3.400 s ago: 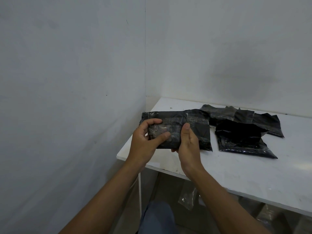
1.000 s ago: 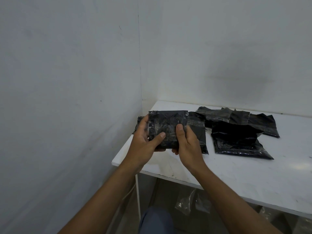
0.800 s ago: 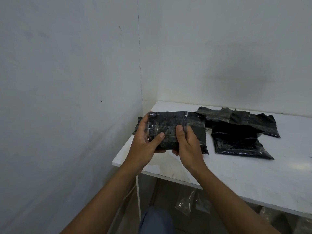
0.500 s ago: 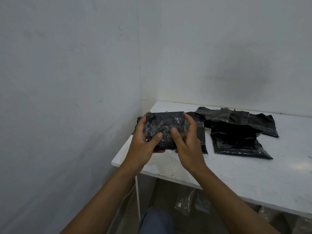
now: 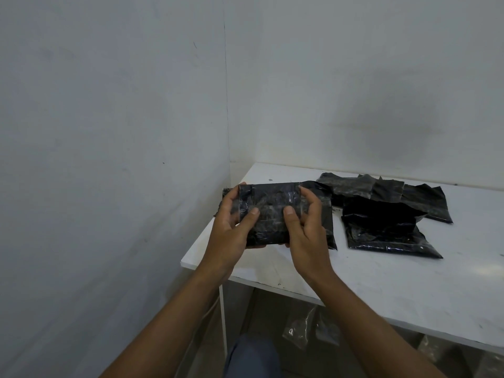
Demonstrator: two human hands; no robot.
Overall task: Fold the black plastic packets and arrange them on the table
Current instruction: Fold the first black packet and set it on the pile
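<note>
A folded black plastic packet (image 5: 270, 211) is held up over the near left corner of the white table (image 5: 381, 279). My left hand (image 5: 231, 227) grips its left edge, thumb on the front. My right hand (image 5: 305, 227) grips its right edge, thumb pressed on the front and fingers curled behind. Behind the held packet another black packet (image 5: 326, 222) lies flat on the table, partly hidden. Further right, a heap of black packets (image 5: 387, 214) lies overlapping on the table.
White walls meet in a corner just left of the table. The table's left edge (image 5: 215, 225) and front edge (image 5: 327, 298) are close to my hands. Clear plastic bags (image 5: 308, 328) lie on the floor under the table. My knee (image 5: 251, 356) shows at the bottom.
The long packet seen 3.4 s ago has been folded to about half its width. My right hand has shifted from the lower edge to wrap round the packet's right edge.
</note>
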